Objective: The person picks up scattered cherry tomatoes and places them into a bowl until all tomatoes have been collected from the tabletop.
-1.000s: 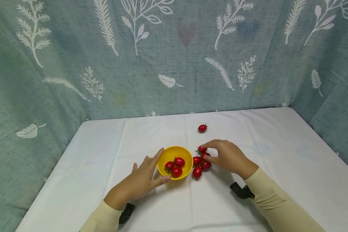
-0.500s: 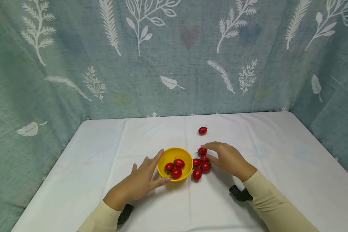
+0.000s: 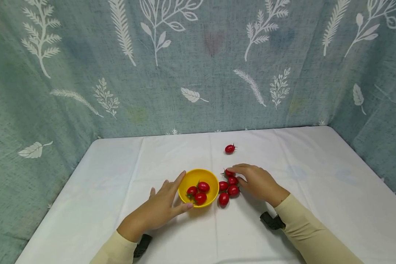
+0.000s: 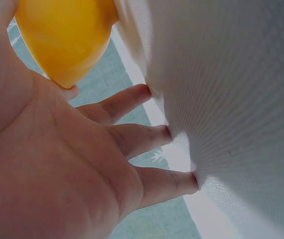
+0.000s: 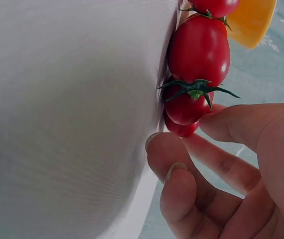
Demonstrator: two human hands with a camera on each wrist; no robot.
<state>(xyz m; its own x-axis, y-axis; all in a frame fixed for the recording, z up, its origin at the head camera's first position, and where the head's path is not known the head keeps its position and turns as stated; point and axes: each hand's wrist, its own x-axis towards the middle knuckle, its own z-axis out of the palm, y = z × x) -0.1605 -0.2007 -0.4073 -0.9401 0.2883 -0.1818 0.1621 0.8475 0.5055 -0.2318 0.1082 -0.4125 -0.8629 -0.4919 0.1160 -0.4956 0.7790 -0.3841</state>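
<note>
A yellow bowl [image 3: 214, 196] with three cherry tomatoes [image 3: 200, 198] inside stands mid-table. My left hand [image 3: 158, 207] lies along its left side, thumb and index finger touching the rim; in the left wrist view its other fingers are spread and straight, tips on the cloth beneath the bowl [image 4: 65, 40]. Right of the bowl, several more cherry tomatoes [image 3: 233, 190] lie in a cluster. My right hand [image 3: 259, 183] is at the cluster's far end, index fingertip on the farthest tomato [image 3: 229, 173], thumb bent nearby. The right wrist view shows fingertips beside a green-stemmed tomato [image 5: 184, 107].
A single cherry tomato [image 3: 230, 149] lies farther back, apart from the others. White cloth [image 3: 171, 150] covers the table. A patterned green curtain [image 3: 145, 91] hangs behind and at both sides. A black wrist device [image 3: 272, 221] sits under the right forearm.
My right thumb has drawn slightly to the right, away from the tomato beside it. The left hand and bowl hold their places; the whole view has shifted a little.
</note>
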